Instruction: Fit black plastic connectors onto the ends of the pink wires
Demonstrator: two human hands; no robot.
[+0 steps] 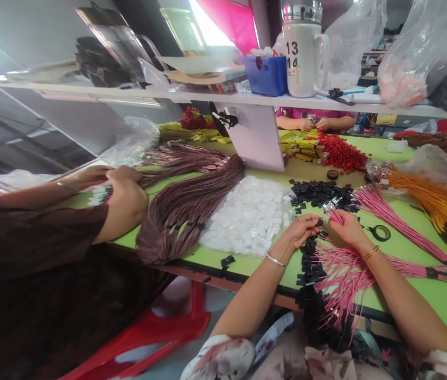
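Between the fingertips of my left hand is a small black connector housing, held in a pinch. My right hand is closed round a few pink wires whose pale metal ends point up and left. The two hands are close together, a short gap apart. Behind them lies a pile of loose black connector housings. Below my hands, pink wires spread toward the table edge, with black housings lined up at their left. Another bundle of pink wires stretches off to the right.
A bag of white connectors and a brown wire bundle lie left. Black tape and orange wires are right. A shelf with a mug crosses above. Co-workers sit left and opposite; a red chair stands below.
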